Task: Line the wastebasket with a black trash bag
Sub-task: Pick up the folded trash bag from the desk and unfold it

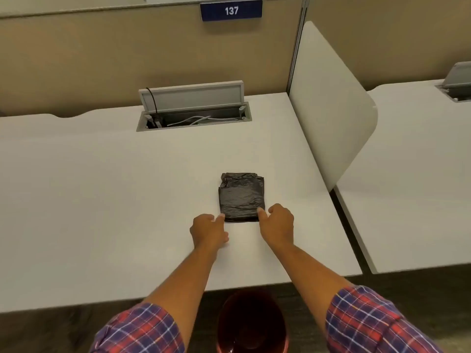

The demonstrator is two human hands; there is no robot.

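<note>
A folded black trash bag (241,196) lies flat on the white desk (107,200), right of centre. The left hand (209,231) touches the bag's near left corner with its fingertips, and the right hand (277,221) touches the near right corner; neither has closed on it. The red wastebasket (252,324) stands on the floor below the desk's front edge, unlined.

Office: numbered sign (231,10), partitioned white desk (102,200), cable hatch (193,110).
</note>
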